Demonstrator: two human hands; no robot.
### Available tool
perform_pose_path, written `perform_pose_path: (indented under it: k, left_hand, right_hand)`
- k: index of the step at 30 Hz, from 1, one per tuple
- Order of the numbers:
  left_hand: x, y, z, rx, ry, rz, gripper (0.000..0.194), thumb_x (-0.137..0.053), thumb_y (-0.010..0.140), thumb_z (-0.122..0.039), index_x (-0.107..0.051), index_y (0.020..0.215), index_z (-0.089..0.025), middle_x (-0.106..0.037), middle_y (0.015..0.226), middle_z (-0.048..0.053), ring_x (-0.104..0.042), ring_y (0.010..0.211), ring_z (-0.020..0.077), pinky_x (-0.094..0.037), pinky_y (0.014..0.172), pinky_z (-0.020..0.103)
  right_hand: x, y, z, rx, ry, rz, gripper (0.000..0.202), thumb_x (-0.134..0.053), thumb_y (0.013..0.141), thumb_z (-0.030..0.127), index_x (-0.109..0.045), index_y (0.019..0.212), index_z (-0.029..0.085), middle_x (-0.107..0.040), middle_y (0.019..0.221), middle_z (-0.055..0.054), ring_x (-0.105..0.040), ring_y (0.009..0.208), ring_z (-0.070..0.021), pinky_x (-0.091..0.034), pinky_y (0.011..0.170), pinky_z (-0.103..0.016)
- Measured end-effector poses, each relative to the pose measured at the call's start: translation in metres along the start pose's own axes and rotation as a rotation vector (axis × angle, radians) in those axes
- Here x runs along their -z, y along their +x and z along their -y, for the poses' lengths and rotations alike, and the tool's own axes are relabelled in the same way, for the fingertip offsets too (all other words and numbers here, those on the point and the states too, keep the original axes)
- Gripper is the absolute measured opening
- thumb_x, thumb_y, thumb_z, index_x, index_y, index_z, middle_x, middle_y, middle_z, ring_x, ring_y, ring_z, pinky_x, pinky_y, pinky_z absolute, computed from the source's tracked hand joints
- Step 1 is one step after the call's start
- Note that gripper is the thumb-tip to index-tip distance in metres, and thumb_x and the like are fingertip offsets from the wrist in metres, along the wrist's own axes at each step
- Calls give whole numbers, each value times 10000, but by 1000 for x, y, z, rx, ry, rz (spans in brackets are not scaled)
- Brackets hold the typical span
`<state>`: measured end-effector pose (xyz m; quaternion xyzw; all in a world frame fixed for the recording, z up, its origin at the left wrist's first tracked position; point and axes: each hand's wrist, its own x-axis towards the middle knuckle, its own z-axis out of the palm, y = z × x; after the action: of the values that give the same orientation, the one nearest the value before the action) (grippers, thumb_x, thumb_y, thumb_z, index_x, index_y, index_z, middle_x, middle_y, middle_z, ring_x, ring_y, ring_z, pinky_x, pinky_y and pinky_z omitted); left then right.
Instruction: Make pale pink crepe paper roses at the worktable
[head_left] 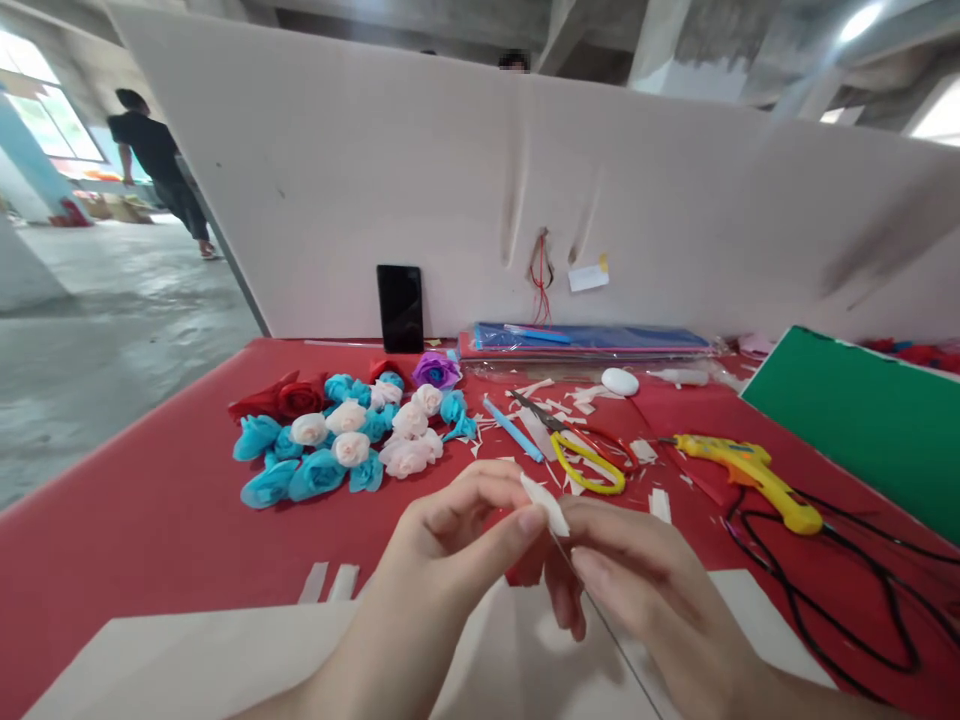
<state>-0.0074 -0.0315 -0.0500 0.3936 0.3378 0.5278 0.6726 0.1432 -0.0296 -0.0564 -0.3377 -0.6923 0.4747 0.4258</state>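
My left hand [457, 545] pinches a soft-looking white papery strip [545, 503], best held at its near end. My right hand [652, 575] meets the thin grey wire [621, 650], grip unclear.

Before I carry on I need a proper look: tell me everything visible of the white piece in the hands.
The white piece is slim, pointed at its upper end, with a thin, paper- or fabric-like look. It slants, upper end to the left of the picture, held above the red table at the top of a thin wire; how they join cannot be made out. The left hand pinches it, thumb on the near side. The right hand is by its lower end, contact unclear.
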Motion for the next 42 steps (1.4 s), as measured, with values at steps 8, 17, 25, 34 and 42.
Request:
perform_pose_path:
  k: [8,17,25,34,42]
  left_hand:
    - [3,-2,6,31,71,-49,213,-710,811,-165,-727,600,-184,-593,781,-20,-544,577,73,-461,578,183]
    - [6,0,7,23,143,61,276,-677,850,-198,-733,581,-173,-553,810,-7,-534,590,76,-464,595,203]
    - [12,6,5,88,189,102,381,-684,825,-372,-608,495,-197,-542,523,4,-598,728,209,-431,607,270]
    - [12,4,4,78,151,92,372,-697,804,-329,-615,463,-204,-522,538,9,-620,880,246,-443,627,262]
    - [11,5,2,16,85,111,232,-745,794,-261,-760,571,-199,-517,771,-27,-531,576,70,-458,590,200]
  right_hand:
    - [-9,2,-4,4,-79,-128,327,-531,852,228,-530,525,220,-495,474,46,-476,451,-93,-370,447,-209]
    - [-7,0,1,-107,71,-67,297,-489,852,276,-535,567,207,-439,433,50,-380,397,-83,-279,378,-207]
    - [-6,0,-6,-302,424,27,297,-530,876,276,-674,651,147,-563,533,21,-436,388,-34,-319,432,-184]
    - [-7,1,-9,-310,558,80,286,-557,904,289,-685,700,135,-586,619,17,-477,412,-19,-346,425,-155]
    - [-9,-1,-8,-252,280,34,269,-537,909,283,-591,681,150,-505,540,45,-446,427,-40,-349,441,-166]
